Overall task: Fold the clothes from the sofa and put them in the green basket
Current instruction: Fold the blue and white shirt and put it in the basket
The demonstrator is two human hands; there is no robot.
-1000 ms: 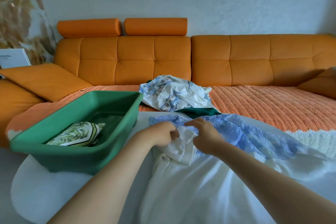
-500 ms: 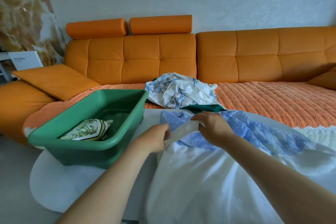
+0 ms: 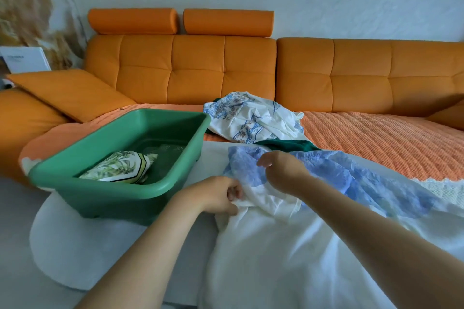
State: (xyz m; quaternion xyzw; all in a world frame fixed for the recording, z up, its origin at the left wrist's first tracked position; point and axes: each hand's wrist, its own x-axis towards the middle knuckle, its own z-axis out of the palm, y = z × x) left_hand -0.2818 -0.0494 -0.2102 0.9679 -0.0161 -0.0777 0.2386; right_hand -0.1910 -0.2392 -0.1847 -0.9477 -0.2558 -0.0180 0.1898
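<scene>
Head view: the white garment (image 3: 276,258) lies spread on the round white table (image 3: 82,246), just right of the green basket (image 3: 155,128). It is thin, smooth and pale, with a crinkled, lacy light-blue band (image 3: 351,173) across its far end. The left hand (image 3: 221,195), close to the basket's right front corner, pinches a bunched white fold between thumb and curled fingers. The right hand (image 3: 283,173), further right of the basket, is loosely curled over the blue band; I cannot tell whether it grips cloth. Inside the basket lies a folded leaf-print cloth (image 3: 118,167). Beyond the basket's far right corner, on the orange sofa (image 3: 200,70), sit a crumpled white-and-blue printed garment (image 3: 248,120) and a dark green one (image 3: 283,145).
</scene>
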